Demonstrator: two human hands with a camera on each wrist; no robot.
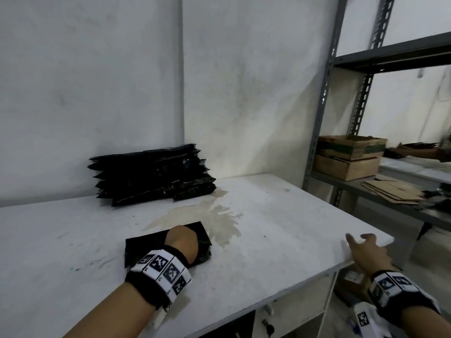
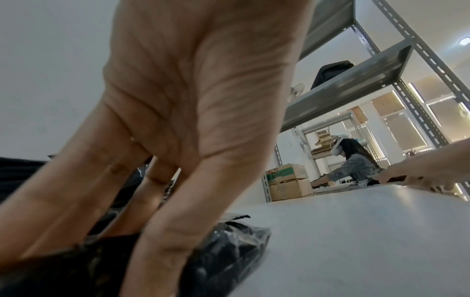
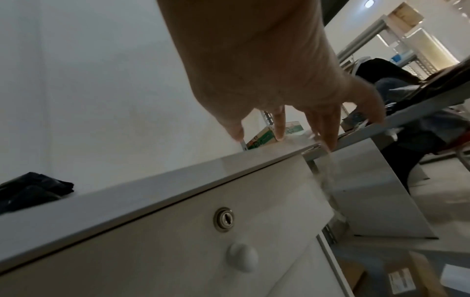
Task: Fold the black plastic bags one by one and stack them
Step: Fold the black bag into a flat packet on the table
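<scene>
White table point(image 1: 280, 228): stained, set in a wall corner.
Stack point(image 1: 151, 174): folded black bags at rear left; several done, by my judgement.
Current bag point(image 1: 144, 247): folded, flattened under my left hand point(image 1: 181, 242), fingers straight; not yet stacked.
Right hand point(image 1: 366, 250): spread, holding nothing, at the table's right edge.
Unfolded bags: none seen.

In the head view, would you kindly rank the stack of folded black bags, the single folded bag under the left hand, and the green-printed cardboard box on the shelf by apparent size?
1. Stack of folded black bags, clearly largest.
2. Single folded bag, partly covered by the left hand.
3. Green-printed cardboard box, though it sits farther from the camera, so its true size is unsure.
</scene>
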